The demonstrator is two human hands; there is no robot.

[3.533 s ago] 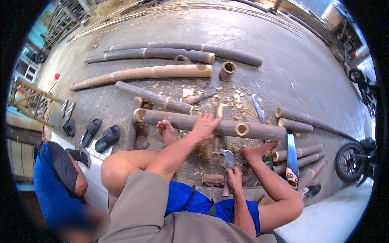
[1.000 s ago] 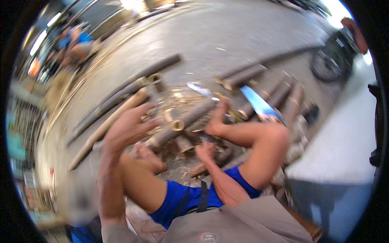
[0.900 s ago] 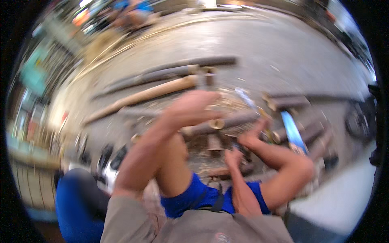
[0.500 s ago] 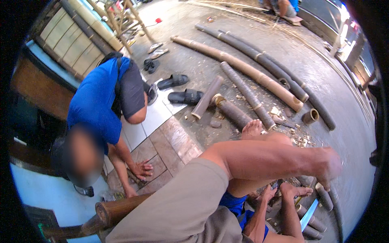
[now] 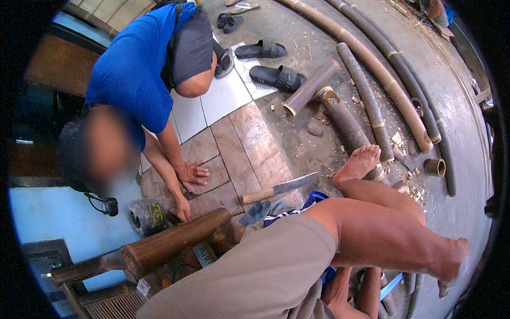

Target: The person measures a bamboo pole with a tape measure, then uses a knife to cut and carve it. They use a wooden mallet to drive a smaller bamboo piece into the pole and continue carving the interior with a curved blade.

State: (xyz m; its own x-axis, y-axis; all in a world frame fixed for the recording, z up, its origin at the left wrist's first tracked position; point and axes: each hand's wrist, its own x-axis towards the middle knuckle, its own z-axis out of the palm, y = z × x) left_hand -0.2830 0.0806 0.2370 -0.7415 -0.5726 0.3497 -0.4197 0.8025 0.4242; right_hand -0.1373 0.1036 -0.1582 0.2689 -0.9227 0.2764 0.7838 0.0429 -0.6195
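Note:
Neither my left hand nor my right hand shows. My leg in khaki shorts [image 5: 249, 266] stretches from the lower edge toward the right, ending at a bare foot [image 5: 454, 260]. Beyond the thigh, a machete [image 5: 295, 184] with a pale wooden handle lies on brown tiles. Across from me a person in a blue shirt [image 5: 127, 69] crouches, leaning forward, one spread hand [image 5: 192, 174] on the tiles and the other hand [image 5: 183, 208] lower, by a wooden rail [image 5: 178, 239]. Below my leg, another person's bare limbs [image 5: 353, 295] are partly hidden.
Long bamboo poles [image 5: 361, 50] lie on the concrete at the upper right. Shorter bamboo pieces [image 5: 313, 85], a short bamboo ring [image 5: 434, 167] and wood chips are nearer. Black sandals [image 5: 279, 77] rest by white tiles. A dark plastic bag [image 5: 147, 217] sits beside the rail.
My view has shifted down and left, so the floor things sit farther right and higher. The machete and wooden seat now show; the lower person's hands and feet have dropped behind my leg.

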